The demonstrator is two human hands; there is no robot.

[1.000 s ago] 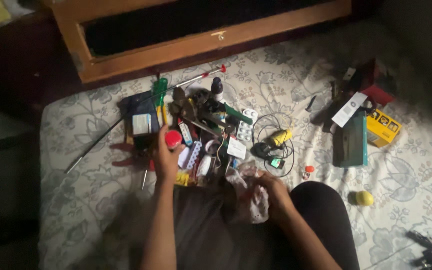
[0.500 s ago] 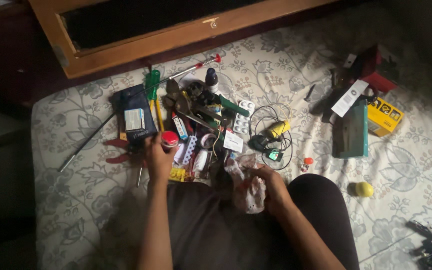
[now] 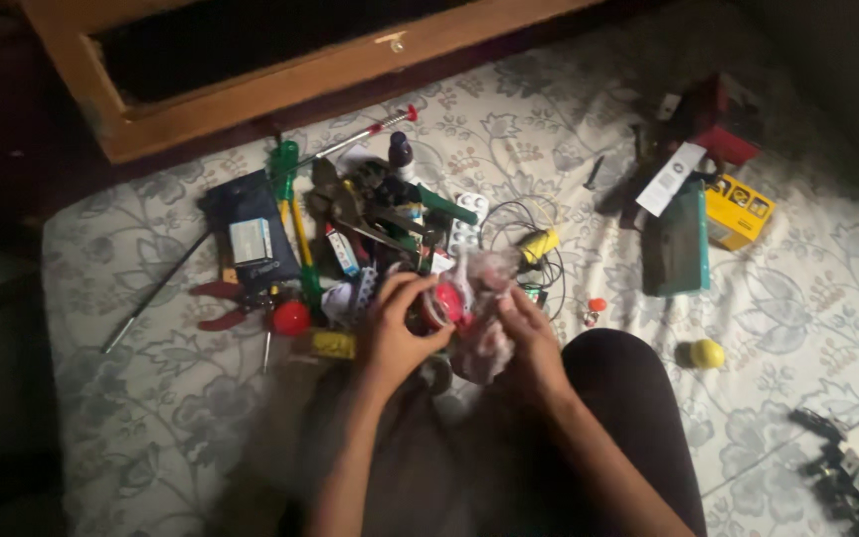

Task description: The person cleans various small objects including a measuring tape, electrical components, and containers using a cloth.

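Hands: both meet over the near edge of the clutter pile, just beyond the person's lap.
Left hand [image 3: 395,333]: fingers curled part-closed around a small red round thing [image 3: 448,301], thumb and fingertips pinching its left side; grip looks set to steady it while the other hand works.
Right hand [image 3: 527,333]: fingers closed on a crumpled clear plastic bag [image 3: 481,328], holding it bunched against the red thing. Cannot tell whether the red thing is inside the bag or just pressed against it; frame is blurred there.
Bed: flowered sheet [image 3: 151,398] carries everything, loose and unsorted.
Pile, far of hands: pliers, a green-handled screwdriver [image 3: 286,184], a dark dropper bottle [image 3: 401,151], a white blister pack [image 3: 465,235], a black cable coil with a yellow piece [image 3: 539,246].
Left of hands: red round cap [image 3: 290,318] lying free on the sheet, just beside red-handled pliers [image 3: 221,303] and a dark flat case [image 3: 249,234]; a long thin rod [image 3: 146,298] runs out to the left.
Right side: teal flat box [image 3: 678,244], yellow carton [image 3: 738,211], well apart from the hands. Yellow ball [image 3: 706,353] near the knee.
Far edge: wooden frame [image 3: 330,70].
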